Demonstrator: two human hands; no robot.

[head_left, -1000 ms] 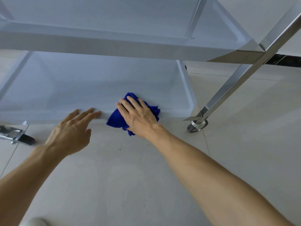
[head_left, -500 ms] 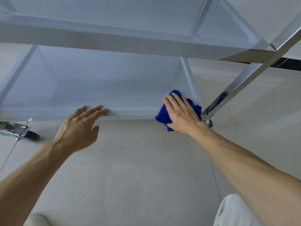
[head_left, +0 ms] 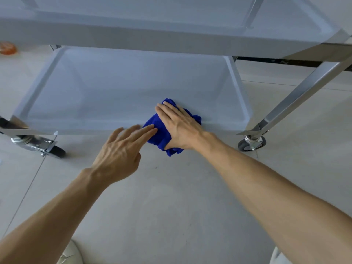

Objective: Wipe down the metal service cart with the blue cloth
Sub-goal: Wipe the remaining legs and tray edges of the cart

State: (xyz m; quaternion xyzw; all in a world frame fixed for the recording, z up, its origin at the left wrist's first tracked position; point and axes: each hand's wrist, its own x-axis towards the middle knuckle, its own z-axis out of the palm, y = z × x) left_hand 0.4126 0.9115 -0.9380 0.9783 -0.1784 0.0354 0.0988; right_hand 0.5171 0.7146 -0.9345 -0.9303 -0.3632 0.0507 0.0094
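Blue cloth under right fingers

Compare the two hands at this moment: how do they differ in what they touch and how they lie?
The right hand lies flat on top of the blue cloth, pressing it onto the lower shelf's front rim; the left hand only touches the cloth's left edge with its fingertips. The right hand reaches over the rim; the left hand stays mostly over the floor. Both have straight fingers and bare forearms.
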